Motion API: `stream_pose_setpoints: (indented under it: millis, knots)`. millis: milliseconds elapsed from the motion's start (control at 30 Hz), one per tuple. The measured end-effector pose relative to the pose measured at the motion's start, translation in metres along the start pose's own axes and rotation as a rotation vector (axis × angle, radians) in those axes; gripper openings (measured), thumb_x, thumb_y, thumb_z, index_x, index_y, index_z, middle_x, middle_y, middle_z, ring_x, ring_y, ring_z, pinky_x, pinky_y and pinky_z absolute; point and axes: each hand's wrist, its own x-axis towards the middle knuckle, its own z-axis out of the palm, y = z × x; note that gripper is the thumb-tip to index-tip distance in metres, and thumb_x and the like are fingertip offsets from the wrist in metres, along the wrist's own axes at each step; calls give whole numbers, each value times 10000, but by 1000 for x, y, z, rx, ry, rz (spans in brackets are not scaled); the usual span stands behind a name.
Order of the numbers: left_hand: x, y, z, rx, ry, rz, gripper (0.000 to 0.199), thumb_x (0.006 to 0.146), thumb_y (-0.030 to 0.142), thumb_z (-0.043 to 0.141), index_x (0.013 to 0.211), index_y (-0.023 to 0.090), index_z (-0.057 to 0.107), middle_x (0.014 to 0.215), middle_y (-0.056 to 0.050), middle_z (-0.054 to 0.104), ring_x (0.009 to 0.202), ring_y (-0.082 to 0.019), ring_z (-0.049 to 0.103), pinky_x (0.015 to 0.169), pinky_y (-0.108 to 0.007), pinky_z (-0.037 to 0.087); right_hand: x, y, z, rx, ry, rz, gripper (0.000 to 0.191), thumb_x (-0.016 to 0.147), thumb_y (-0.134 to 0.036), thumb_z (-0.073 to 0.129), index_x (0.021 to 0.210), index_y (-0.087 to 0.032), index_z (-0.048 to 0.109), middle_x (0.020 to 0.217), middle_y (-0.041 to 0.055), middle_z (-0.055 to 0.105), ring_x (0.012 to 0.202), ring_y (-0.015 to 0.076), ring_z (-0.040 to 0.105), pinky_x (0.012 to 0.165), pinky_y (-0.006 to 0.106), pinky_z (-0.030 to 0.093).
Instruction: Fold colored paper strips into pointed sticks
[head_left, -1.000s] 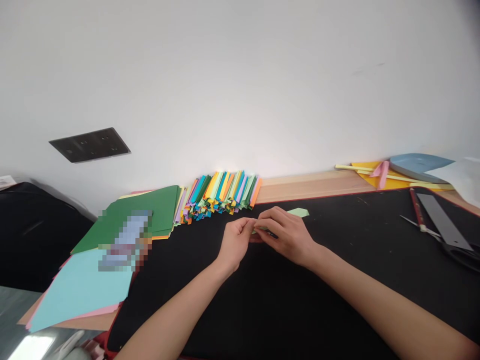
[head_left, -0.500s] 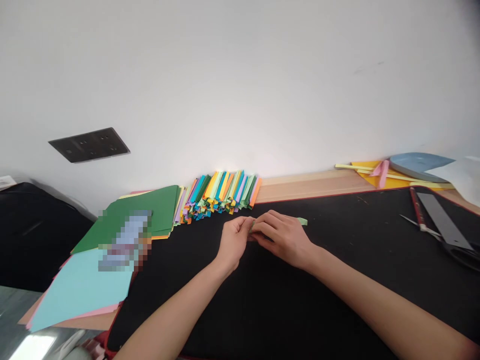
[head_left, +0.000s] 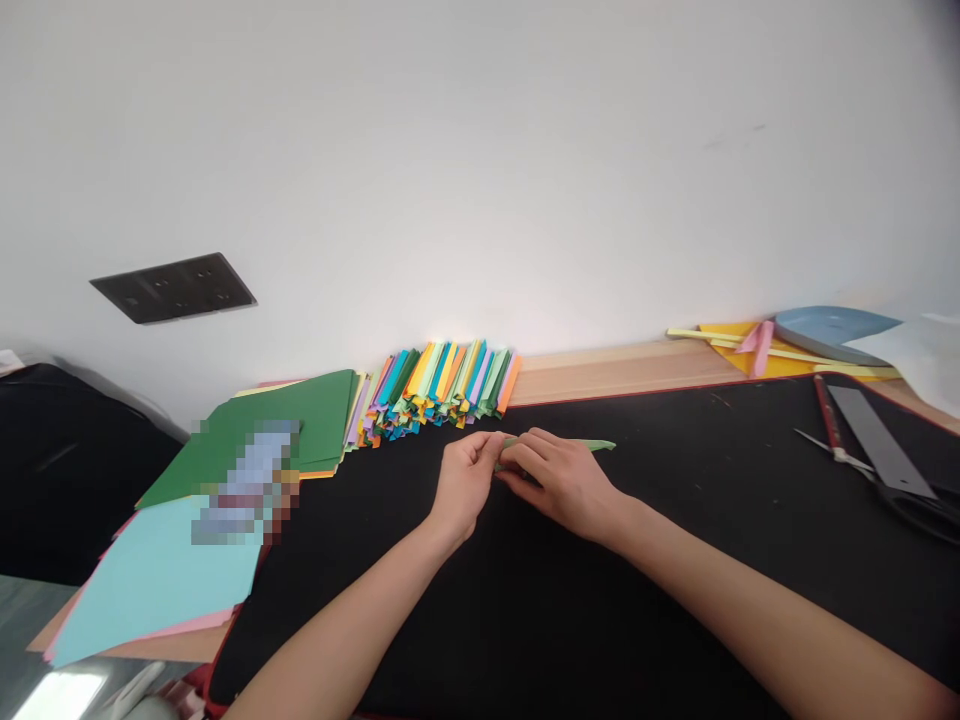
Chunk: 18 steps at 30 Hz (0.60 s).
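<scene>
Over the black mat, both of my hands meet on a light green paper strip. My left hand pinches its left end between thumb and fingers. Curled over the middle of the strip, my right hand grips it and hides much of it. The strip's right tip sticks out beyond my right knuckles. Behind my hands, a pile of folded colourful paper strips lies against the wall.
Green sheets and light blue sheets are stacked at the left. Scissors, a metal ruler and a red-handled tool lie at the right. Behind them are a blue tray and yellow paper.
My right hand has shifted slightly left and down, its fingers flatter. More of the green strip shows above and beyond it. The view has moved a little.
</scene>
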Motion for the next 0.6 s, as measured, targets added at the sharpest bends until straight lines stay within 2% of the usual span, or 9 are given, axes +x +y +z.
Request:
stream_pose_setpoints:
  millis: [267,600]
  knots:
    - [-1,3,2,-128,-36,-43,298,742,390,640,846,118,702,798,-63,693,713,-157,629,609,-231,477,-1,2,-2,24,5,39,107,872,-272,512,855,-168,526,773,47,605,702,161,555,592,258,431]
    - [-3,7,2,-293,-25,-141,449,685,462,682,936,90,666,769,-102,688,749,-192,644,589,-232,443,-1,3,-2,10,77,102,101,842,-259,550,885,-173,517,750,34,614,667,149,580,551,229,421]
